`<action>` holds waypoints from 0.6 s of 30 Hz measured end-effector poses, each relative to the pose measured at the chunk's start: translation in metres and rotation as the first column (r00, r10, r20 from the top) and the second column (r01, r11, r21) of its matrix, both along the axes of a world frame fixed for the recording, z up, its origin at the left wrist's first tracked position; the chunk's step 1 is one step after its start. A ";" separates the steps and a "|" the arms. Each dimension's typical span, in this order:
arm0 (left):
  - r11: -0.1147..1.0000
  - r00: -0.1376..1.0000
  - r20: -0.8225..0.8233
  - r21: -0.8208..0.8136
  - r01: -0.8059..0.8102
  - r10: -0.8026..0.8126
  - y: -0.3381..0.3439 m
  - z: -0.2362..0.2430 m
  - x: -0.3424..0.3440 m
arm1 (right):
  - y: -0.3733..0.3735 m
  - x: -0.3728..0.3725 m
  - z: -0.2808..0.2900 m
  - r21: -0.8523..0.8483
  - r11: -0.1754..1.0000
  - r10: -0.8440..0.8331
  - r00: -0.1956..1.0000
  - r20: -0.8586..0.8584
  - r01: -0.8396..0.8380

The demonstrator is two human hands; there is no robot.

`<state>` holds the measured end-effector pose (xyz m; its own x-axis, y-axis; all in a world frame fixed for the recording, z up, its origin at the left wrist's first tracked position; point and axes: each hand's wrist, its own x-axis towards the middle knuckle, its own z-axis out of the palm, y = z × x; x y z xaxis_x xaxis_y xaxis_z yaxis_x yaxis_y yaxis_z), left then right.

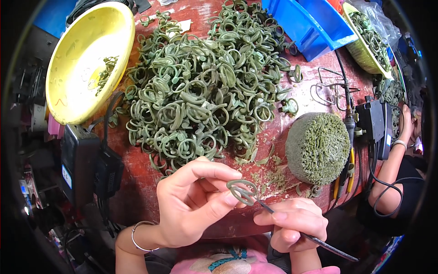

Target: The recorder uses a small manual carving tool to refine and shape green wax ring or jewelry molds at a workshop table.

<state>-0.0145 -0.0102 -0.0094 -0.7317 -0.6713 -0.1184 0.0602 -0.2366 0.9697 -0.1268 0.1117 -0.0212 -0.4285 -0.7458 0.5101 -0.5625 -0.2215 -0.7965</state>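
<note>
My left hand point(185, 205) pinches a dull green, wax-like ring point(246, 199) between thumb and fingertips, just past the table's near edge. In my right hand point(296, 223) is a thin dark carving tool point(331, 249), held like a pen. Its narrow tip reaches the side of the ring, though whether it touches is too small to tell. Just beyond my hands, a large heap of similar green rings point(196, 91) covers the middle of the red table point(141, 169). A round block with a rough green top point(324, 148) stands to the right of the heap.
At far left a yellow basin point(54, 86) holds a few green pieces. Black boxes with cables point(77, 160) sit below it. A blue bin point(315, 27) and a yellow basket of rings point(372, 45) stand far right. Beside the block lie yellow-handled pliers point(351, 171). Another person's arm point(392, 178) shows at right.
</note>
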 end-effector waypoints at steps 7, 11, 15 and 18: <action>0.952 0.999 -0.037 0.306 0.014 -0.003 -0.002 0.002 0.001 | 0.002 0.000 0.002 0.015 1.000 -0.006 0.997 -0.082 0.008; 0.913 1.000 -0.023 0.408 0.022 -0.014 -0.002 0.003 0.004 | 0.002 0.000 0.002 0.102 0.992 -0.063 0.987 -0.145 0.079; 0.873 0.999 -0.039 0.486 0.027 -0.009 -0.003 0.005 0.007 | 0.002 0.000 0.002 -0.009 1.000 0.010 0.991 -0.134 -0.011; 0.797 0.998 -0.053 0.600 0.069 -0.046 -0.004 0.008 0.009 | 0.001 0.005 0.001 -0.065 0.997 -0.047 0.986 -0.161 0.037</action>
<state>-0.0059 -0.0143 -0.0011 -0.7780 -0.4296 -0.4585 0.0580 -0.7757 0.6284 -0.1214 0.1123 -0.0197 -0.3666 -0.6940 0.6196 -0.6935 -0.2401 -0.6793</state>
